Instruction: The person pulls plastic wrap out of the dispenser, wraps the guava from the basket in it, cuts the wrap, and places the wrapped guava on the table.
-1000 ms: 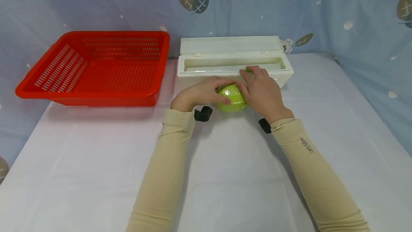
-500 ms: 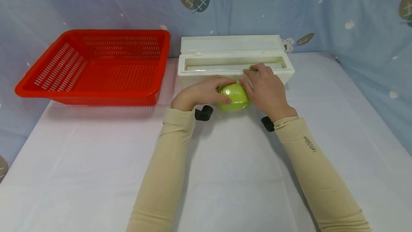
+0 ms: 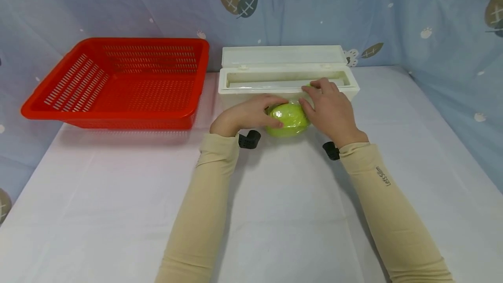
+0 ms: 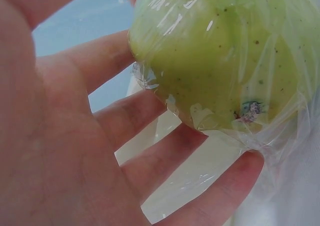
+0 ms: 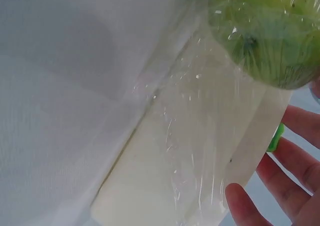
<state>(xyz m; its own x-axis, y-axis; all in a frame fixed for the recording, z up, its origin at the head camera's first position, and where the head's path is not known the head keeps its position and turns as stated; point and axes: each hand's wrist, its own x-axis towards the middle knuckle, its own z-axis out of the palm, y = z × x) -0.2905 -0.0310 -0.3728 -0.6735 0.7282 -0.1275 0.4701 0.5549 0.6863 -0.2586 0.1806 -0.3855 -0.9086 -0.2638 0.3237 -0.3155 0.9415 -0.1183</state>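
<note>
A round yellow-green speckled fruit [image 3: 291,119], covered with clear cling film [image 5: 195,151], stands close before the white cling film dispenser [image 3: 251,99]. My left hand [image 3: 251,112] grips the fruit from the left, thumb in front and fingers behind. In the left wrist view the fingers spread along the fruit [image 4: 225,61], film drawn over its surface. My right hand [image 3: 332,110] reaches over the dispenser's front edge, its fingers on a small green slider [image 5: 276,137], its thumb in front. The film stretches between the fruit and the dispenser.
The dispenser's hinged lid [image 3: 283,56] stands up at the back, with a white roll [image 3: 267,84] inside. To the left is a red slotted plastic basket [image 3: 149,108]. A patterned blue cloth [image 3: 306,8] hangs behind the white-covered table [image 3: 283,213].
My right hand has slid a little to the right along the dispenser's front edge. The left hand keeps its hold, and more of the fruit shows between the hands.
</note>
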